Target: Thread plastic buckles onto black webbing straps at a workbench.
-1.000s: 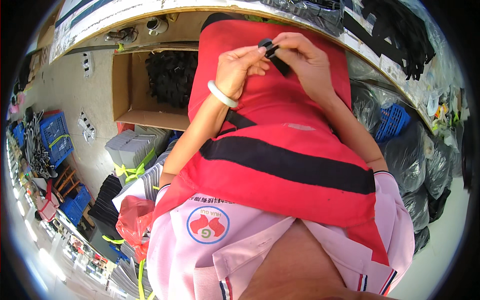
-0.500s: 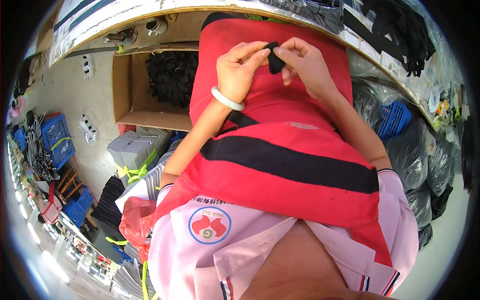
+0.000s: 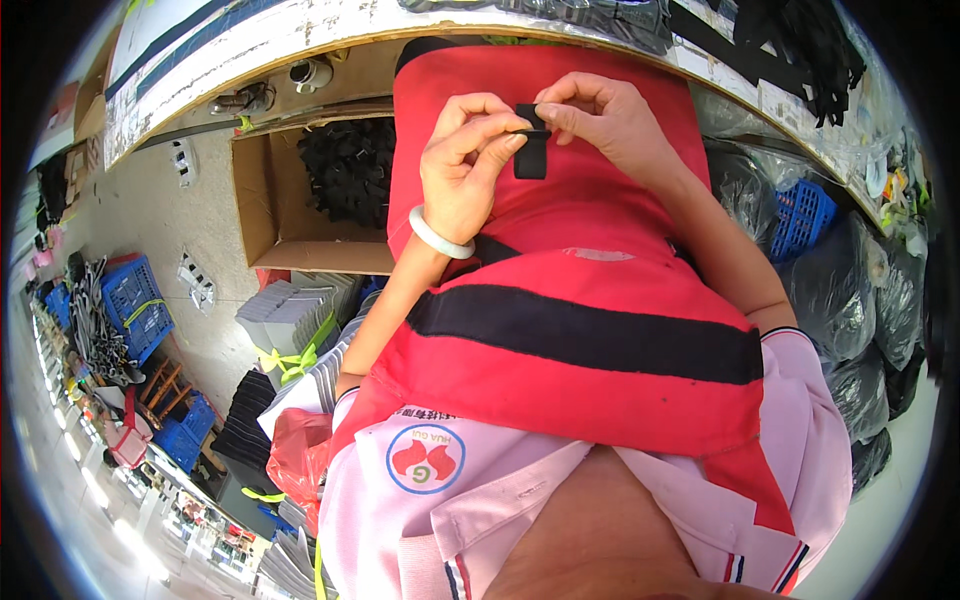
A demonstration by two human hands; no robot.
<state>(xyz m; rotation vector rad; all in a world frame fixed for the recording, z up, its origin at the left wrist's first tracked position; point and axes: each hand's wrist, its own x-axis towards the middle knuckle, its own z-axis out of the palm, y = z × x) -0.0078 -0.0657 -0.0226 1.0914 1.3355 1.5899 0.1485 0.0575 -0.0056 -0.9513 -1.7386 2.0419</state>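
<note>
Above the red apron (image 3: 580, 330) on my lap, both hands hold a short black strap (image 3: 531, 158). The strap hangs upright, with a thin dark crosspiece at its middle that could be a buckle or a fold. My left hand (image 3: 462, 165), with a pale bangle (image 3: 440, 235) at the wrist, pinches the strap near that crosspiece between thumb and forefinger. The thumb and forefinger of my right hand (image 3: 615, 122) close on the strap's upper right edge. Its lower end dangles free in front of the apron.
A worktable edge (image 3: 440, 22) curves across the far side, with black straps (image 3: 805, 60) at its right. Left of my lap stands a cardboard box (image 3: 330, 258) of black pieces, beside bundled grey sheets (image 3: 285, 312). Dark plastic bags (image 3: 830, 290) and a blue basket (image 3: 803, 215) lie right.
The black strap has turned from a folded, slanted position to hanging upright, showing more of its length. My left hand has shifted slightly down, and the right has changed its grip.
</note>
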